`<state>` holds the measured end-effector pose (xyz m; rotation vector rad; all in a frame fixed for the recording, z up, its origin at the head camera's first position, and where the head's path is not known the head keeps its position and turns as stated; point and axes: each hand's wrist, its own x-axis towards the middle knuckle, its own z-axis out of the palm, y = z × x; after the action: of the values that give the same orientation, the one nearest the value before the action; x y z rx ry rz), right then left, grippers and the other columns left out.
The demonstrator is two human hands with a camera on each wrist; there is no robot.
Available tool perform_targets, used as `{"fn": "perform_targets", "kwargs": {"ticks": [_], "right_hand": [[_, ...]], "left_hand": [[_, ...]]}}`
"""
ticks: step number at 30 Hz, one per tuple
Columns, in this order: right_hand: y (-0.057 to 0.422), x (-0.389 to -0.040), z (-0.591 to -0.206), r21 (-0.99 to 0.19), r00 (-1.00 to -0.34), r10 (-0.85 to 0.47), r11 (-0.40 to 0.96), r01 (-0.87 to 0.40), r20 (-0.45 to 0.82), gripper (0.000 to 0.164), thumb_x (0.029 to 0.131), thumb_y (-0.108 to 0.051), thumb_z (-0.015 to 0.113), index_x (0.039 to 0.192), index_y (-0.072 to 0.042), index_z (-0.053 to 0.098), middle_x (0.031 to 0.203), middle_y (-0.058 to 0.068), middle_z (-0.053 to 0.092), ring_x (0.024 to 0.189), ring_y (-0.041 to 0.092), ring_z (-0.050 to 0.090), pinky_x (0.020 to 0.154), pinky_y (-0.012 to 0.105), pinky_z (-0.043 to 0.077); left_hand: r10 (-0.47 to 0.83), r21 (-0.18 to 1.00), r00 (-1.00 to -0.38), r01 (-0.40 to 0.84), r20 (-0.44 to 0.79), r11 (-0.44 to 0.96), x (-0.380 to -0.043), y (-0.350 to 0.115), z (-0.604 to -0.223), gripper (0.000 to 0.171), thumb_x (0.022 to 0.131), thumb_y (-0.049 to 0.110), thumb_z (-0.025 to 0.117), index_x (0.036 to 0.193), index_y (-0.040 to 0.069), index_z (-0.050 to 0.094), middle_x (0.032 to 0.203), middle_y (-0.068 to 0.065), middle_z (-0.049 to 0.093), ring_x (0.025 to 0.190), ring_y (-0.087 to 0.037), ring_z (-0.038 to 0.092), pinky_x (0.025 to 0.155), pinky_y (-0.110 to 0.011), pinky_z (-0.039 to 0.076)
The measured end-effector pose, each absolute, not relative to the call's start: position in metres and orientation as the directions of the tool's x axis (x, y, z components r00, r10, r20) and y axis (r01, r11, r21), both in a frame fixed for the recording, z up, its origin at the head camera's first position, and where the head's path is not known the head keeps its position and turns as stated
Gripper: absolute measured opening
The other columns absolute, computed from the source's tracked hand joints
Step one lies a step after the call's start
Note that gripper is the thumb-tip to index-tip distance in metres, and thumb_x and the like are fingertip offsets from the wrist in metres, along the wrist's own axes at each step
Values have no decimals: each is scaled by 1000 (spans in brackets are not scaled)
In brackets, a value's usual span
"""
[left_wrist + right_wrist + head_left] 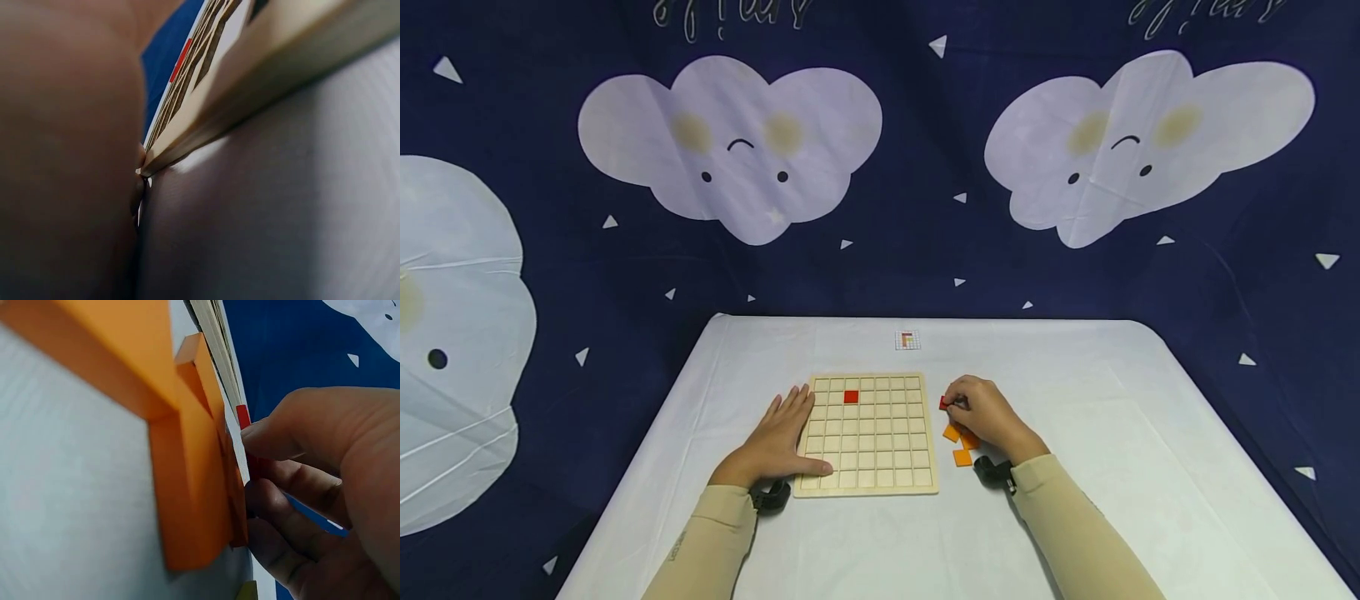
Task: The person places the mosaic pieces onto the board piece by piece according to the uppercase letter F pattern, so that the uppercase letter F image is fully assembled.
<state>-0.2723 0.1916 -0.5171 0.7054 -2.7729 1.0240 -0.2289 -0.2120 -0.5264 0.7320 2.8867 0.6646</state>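
Observation:
A square wooden grid board [880, 492] lies flat on the table, with one red tile [851, 397] in a cell of its upper part. My left hand [775, 442] rests at the board's left edge, fingers straight and thumb stretched over the lower left cells. Right of the board, my right hand [988, 412] pinches another red tile [243, 415] between thumb and fingers. Several orange tiles [962, 457] lie loose just below that hand, some overlapping, and in the right wrist view they stand large in front of it.
A small printed pattern card [907, 340] lies behind the board on the white table [1075, 367]. A yellow piece [247, 590] peeks in at the bottom of the right wrist view. Behind the table hangs a dark blue cloth [917, 250] with white clouds.

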Motion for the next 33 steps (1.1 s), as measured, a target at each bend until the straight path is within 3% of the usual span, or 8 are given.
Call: {"fn": "perform_targets", "kwargs": {"ticks": [18,33], "right_hand": [[186,-277,-513,-579,-866,-402,645,-499,298,15,83,4,79,90,-10,78,99,-2,70,87,15,64,80,38,58],[175,-282,-508,-572,-872,-402,659,-488,280,15,85,5,78,88,-9,78,100,0,70,91,18,65,82,35,58]], "left_hand": [[471,424,-882,433,17,796,-229,-211,-527,138,72,77,78,163,-8,20,171,-24,12,159,-38,6,126,-54,3],[469,424,-883,427,8,798,-230,-212,-527,139,72,79,77,164,-8,20,172,-24,11,159,-37,5,126,-54,2]]}}
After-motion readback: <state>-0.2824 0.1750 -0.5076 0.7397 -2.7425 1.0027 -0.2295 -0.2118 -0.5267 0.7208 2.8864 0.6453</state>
